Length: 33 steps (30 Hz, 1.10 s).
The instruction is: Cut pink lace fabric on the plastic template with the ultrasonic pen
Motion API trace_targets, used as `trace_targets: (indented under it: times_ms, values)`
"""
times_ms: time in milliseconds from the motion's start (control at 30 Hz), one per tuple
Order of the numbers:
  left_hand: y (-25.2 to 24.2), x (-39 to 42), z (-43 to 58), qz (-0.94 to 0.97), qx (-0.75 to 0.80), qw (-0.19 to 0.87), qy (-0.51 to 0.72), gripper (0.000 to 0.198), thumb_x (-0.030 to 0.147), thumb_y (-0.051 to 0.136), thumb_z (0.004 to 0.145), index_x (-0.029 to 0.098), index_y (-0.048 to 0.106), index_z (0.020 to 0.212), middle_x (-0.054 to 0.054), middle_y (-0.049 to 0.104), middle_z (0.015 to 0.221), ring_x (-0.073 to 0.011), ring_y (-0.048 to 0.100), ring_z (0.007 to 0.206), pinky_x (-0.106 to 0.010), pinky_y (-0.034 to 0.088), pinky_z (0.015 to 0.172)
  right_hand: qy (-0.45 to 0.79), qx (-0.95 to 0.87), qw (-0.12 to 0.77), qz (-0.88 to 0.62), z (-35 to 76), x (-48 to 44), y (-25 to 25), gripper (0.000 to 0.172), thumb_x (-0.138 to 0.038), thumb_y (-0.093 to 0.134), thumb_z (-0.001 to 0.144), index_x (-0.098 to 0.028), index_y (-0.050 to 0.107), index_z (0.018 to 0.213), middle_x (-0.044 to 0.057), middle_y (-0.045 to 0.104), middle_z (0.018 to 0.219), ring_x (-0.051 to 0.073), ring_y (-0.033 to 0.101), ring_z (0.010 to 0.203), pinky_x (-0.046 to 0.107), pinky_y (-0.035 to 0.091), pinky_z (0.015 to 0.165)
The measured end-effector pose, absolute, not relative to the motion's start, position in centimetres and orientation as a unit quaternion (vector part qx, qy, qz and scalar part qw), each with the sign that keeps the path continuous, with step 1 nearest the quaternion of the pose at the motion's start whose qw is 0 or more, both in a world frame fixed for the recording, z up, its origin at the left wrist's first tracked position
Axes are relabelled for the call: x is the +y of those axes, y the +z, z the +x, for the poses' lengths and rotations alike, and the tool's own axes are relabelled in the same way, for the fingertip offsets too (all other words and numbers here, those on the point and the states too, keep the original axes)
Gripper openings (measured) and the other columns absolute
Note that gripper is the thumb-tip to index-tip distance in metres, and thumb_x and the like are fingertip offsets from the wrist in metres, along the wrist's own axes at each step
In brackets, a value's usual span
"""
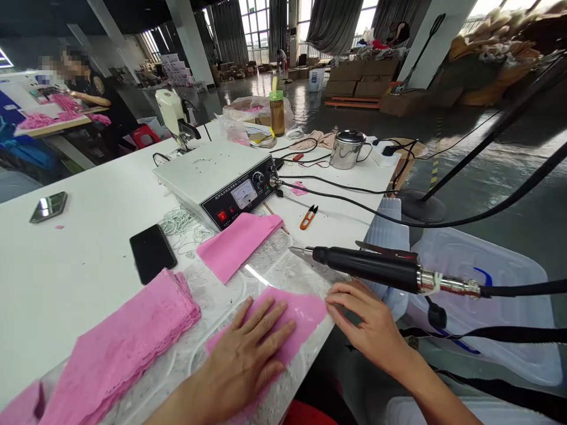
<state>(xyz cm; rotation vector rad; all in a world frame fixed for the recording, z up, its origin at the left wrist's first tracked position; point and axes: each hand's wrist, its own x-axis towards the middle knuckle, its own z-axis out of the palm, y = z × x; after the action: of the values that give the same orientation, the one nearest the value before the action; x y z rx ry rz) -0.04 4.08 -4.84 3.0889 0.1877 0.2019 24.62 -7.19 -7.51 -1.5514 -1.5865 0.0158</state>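
Note:
My left hand lies flat with fingers spread, pressing a pink fabric piece onto the clear-covered table edge. At that piece's right corner, the fingertips of my right hand are drawn together on its edge; the exact grip is partly hidden. Just above my right hand, a black pen-like cutting tool with a pointed metal tip hangs on its cable, touched by neither hand. Beyond my left hand is a folded pink fabric. To the left lies a stack of scallop-edged pink fabric.
A control box with a dial stands behind the fabric. Orange thread snips, a black phone and a metal mug rest on the table. Clear plastic bins sit at the right. Another person works at the far left.

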Motion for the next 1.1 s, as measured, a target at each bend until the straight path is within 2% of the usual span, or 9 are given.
trace_targets:
  times_ms: [333, 633, 867, 1100]
  values:
    - [-5.4, 4.1, -0.1, 0.994, 0.074, 0.033, 0.074, 0.059, 0.032, 0.053, 0.099, 0.023, 0.031, 0.152, -0.008, 0.043, 0.152, -0.0302, 0.036, 0.143, -0.057, 0.030, 0.115, 0.059, -0.674, 0.367, -0.638, 24.6, -5.8, -7.1, 0.014, -0.013, 0.053, 0.092, -0.021, 0.063, 0.086, 0.005, 0.065, 0.091, 0.016, 0.063, 0.082, 0.030, 0.051, 0.075]
    - [-5.6, 4.0, -0.3, 0.996, 0.072, 0.014, 0.059, 0.060, 0.033, 0.052, 0.099, 0.022, 0.029, 0.153, -0.008, 0.038, 0.155, -0.0340, 0.035, 0.143, -0.062, 0.032, 0.111, 0.092, -0.681, 0.323, -0.651, 24.6, -5.3, -6.7, 0.019, -0.012, 0.048, 0.093, -0.021, 0.053, 0.077, 0.004, 0.063, 0.087, 0.017, 0.061, 0.078, 0.031, 0.050, 0.070]
    - [-5.8, 4.0, -0.3, 0.994, 0.078, 0.017, 0.069, 0.059, 0.035, 0.051, 0.100, 0.022, 0.029, 0.153, -0.010, 0.038, 0.155, -0.0335, 0.035, 0.143, -0.061, 0.030, 0.113, 0.083, -0.665, 0.335, -0.662, 24.8, -5.0, -7.0, 0.019, -0.013, 0.047, 0.093, -0.021, 0.055, 0.078, 0.004, 0.066, 0.089, 0.018, 0.064, 0.081, 0.032, 0.052, 0.072]
    - [-6.0, 4.0, -0.2, 0.993, 0.081, -0.007, 0.083, 0.055, 0.039, 0.043, 0.103, 0.022, 0.029, 0.153, -0.007, 0.042, 0.153, -0.0305, 0.034, 0.144, -0.059, 0.021, 0.117, 0.058, -0.628, 0.404, -0.663, 25.3, -6.9, -7.7, 0.012, -0.021, 0.054, 0.093, -0.023, 0.066, 0.090, 0.006, 0.068, 0.097, 0.018, 0.069, 0.088, 0.028, 0.056, 0.074]
